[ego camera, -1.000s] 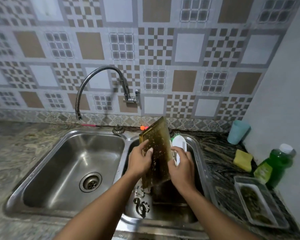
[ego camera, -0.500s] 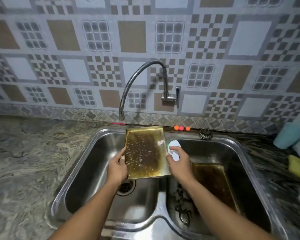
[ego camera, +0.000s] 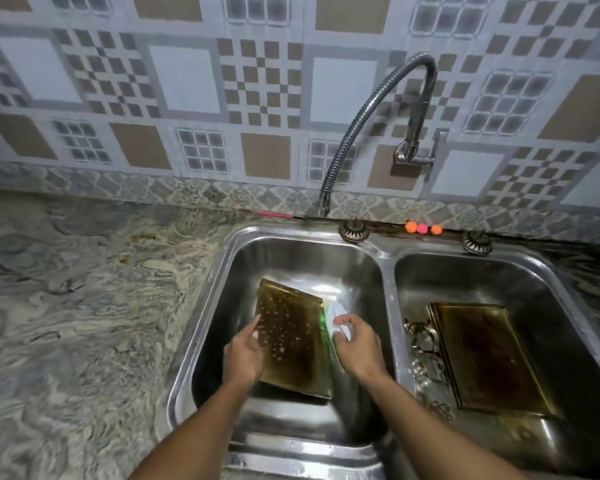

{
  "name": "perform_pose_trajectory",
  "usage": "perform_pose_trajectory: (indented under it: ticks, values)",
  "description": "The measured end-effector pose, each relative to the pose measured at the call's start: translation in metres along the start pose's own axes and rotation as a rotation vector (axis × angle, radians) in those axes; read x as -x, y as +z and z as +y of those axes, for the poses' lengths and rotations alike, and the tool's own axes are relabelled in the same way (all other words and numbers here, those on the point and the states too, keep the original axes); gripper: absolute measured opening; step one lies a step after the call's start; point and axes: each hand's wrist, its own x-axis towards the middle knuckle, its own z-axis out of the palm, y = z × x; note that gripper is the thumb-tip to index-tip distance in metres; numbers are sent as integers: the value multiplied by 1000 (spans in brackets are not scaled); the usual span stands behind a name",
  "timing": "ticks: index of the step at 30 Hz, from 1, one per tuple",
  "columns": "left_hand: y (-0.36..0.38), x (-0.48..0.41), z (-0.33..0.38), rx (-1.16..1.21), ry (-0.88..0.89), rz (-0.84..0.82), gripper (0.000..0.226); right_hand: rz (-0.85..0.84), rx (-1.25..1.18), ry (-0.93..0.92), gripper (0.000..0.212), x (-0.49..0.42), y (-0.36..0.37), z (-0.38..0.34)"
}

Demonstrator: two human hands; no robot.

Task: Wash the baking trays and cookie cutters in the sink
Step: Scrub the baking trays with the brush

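Left grip: the speckled baking tray point(ego camera: 293, 341) is held at its left edge by the left hand point(ego camera: 243, 355), fingers curled round the rim.
Right grip: a white pad point(ego camera: 338, 315) with a green edge is pinched in the right hand point(ego camera: 355, 348), just beside the tray's right edge (the pad is too blurred to name more closely).
Held tray: it is kept within the left basin point(ego camera: 291, 261), greasy face up; whether it touches the basin floor cannot be told.
Second tray: another brown baking tray point(ego camera: 485, 351) is laid flat in the right basin point(ego camera: 465, 275).
Cookie cutters: metal cookie cutters point(ego camera: 425, 355) are piled just left of that tray.
Faucet: the flexible spout point(ego camera: 371, 109) is arched over the left basin's back rim.
Surroundings: a marbled countertop point(ego camera: 84, 306) is spread to the left; three small balls point(ego camera: 423, 229) are lined up behind the sink.
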Motion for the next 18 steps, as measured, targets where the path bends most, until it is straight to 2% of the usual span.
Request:
perform_pose_trajectory:
  ticks: [6, 12, 15, 18]
  values:
    - [13, -14, -25, -95, -23, -201, 50, -28, 69, 56, 18, -3, 6, 9]
    - [16, -20, -5, -230, -11, -321, 67, 17, 42, 51, 16, -7, -16, 0]
    - [23, -21, 24, -220, 51, -314, 62, 80, -30, 16, 16, -11, -45, -12]
    - [41, -12, 69, -102, 183, -262, 47, 184, -97, -23, 19, -15, -86, -24]
